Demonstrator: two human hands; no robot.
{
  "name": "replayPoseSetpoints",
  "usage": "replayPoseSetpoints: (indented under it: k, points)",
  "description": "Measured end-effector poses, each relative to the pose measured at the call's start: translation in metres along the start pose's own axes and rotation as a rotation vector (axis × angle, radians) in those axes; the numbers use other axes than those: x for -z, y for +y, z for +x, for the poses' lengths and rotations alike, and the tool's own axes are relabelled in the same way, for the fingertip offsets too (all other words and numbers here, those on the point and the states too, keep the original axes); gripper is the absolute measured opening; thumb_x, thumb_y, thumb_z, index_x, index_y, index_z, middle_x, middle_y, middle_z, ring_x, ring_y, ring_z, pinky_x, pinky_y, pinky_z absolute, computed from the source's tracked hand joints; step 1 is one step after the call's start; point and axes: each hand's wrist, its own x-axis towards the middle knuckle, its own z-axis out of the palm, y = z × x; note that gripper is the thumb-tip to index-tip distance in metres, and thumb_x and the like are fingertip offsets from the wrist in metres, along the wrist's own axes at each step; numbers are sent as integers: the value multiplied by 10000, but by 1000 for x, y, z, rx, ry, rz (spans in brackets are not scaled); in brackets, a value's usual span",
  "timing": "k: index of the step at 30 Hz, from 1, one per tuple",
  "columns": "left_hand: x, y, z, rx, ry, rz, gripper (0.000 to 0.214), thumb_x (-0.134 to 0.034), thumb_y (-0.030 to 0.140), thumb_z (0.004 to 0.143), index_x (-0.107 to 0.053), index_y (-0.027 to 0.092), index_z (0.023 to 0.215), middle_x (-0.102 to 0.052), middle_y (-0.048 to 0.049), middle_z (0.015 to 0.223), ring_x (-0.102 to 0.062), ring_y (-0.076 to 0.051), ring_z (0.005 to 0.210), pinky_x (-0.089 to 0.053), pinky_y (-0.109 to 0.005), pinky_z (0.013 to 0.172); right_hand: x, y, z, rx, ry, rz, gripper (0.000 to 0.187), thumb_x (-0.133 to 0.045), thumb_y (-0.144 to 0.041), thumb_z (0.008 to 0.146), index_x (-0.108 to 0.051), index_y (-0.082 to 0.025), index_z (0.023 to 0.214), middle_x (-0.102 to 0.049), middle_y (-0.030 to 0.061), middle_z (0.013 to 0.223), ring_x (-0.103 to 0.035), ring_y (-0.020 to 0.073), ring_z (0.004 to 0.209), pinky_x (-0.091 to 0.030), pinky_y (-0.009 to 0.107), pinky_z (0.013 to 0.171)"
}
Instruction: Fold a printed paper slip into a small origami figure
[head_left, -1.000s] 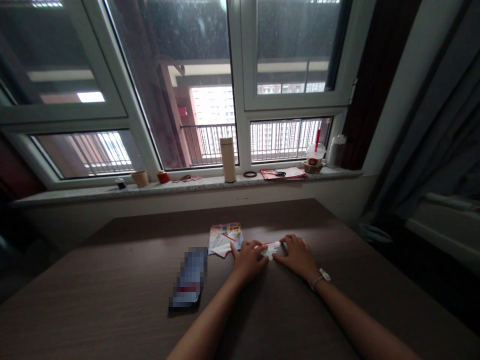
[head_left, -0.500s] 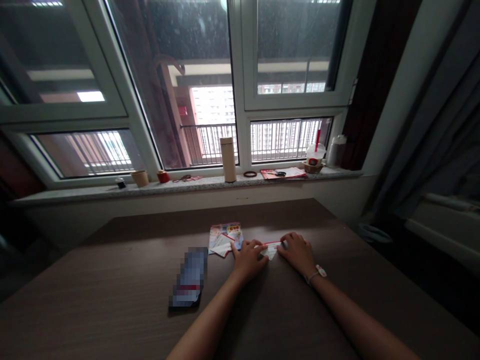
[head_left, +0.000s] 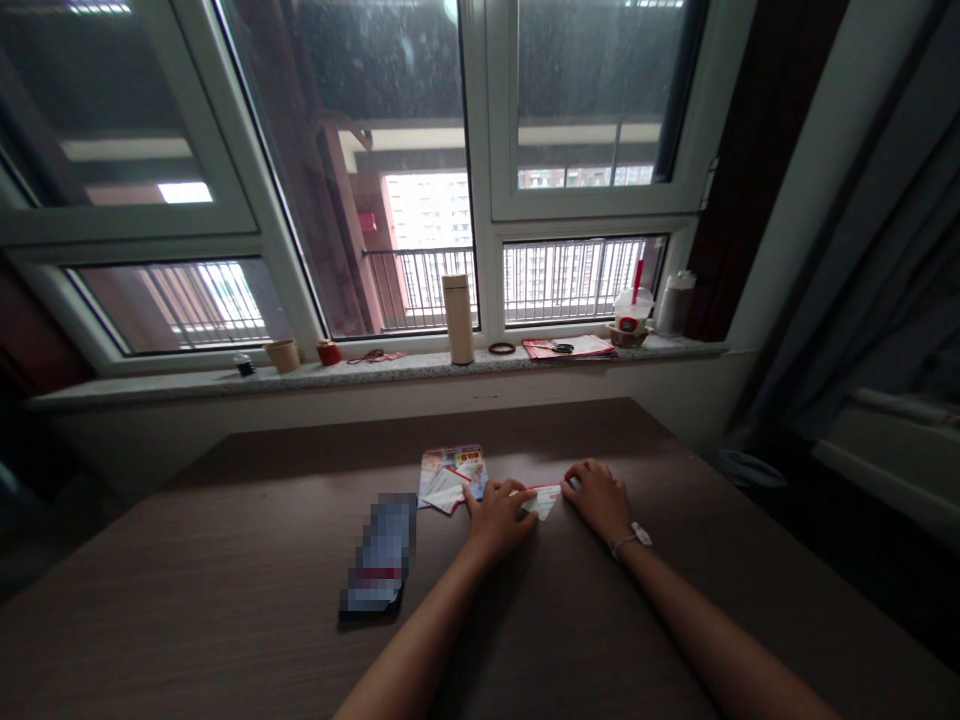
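A small white folded paper (head_left: 547, 501) with a red top edge lies on the brown table, its lower part narrowing to a point. My left hand (head_left: 497, 522) presses its left part down, fingers bent over it and partly hiding it. At the paper's right corner, the curled fingers of my right hand (head_left: 598, 500) are closed against its tip; a bracelet circles that wrist. Beside my left thumb, another white folded paper (head_left: 445, 492) rests on a colourful printed sheet (head_left: 431, 463).
A phone (head_left: 379, 555) with a blurred-out screen lies left of my left forearm. On the windowsill stand a beige flask (head_left: 458, 322), a paper cup (head_left: 283, 357), a red spool (head_left: 328, 353), a bead bracelet (head_left: 502, 348), scissors (head_left: 561, 347) on printed papers and a drink cup (head_left: 631, 310).
My right hand has slid slightly right along the paper's edge to its corner, showing more of the paper's right part. My left hand stays in place on the paper.
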Motion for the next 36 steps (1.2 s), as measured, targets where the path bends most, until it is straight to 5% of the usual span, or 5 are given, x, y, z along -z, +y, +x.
replayPoseSetpoints:
  k: [36]
  points:
    - [-5, -3, 1, -15, 22, -14, 358, -534, 485, 853, -568, 425, 1204, -571, 24, 1269, -426, -289, 1192, 13, -786, 1007, -2, 8, 3, -23, -78, 104, 235, -589, -415, 761, -633, -268, 939, -574, 19, 1056, -501, 216, 1057, -324, 363, 919]
